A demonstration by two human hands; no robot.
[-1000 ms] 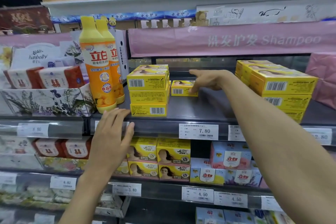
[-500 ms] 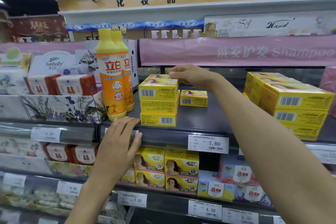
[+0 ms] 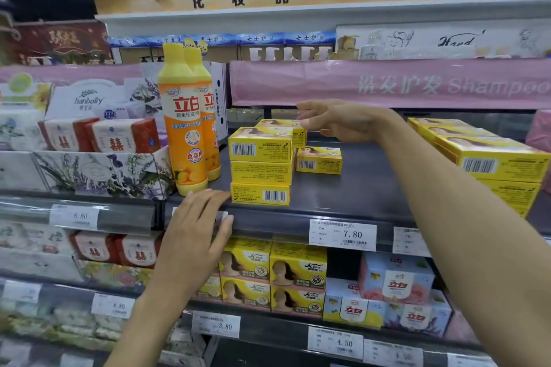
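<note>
A stack of three yellow soap boxes stands at the front of the dark upper shelf, with another yellow stack right behind it. A single yellow box lies to their right. My right hand hovers at the rear stack's top, its blurred fingers stretched left over the box's right end and holding nothing. My left hand rests flat on the shelf's front edge, just left of the bottom box.
Two tall orange dish-soap bottles stand left of the stacks. More yellow boxes are piled at the right. Tissue packs fill the left bay. Price tags line the rail, and boxed soaps sit on the shelf below.
My right hand left the single box, rose to the top of the rear stack, and its fingers have straightened. The left hand stayed on the shelf edge.
</note>
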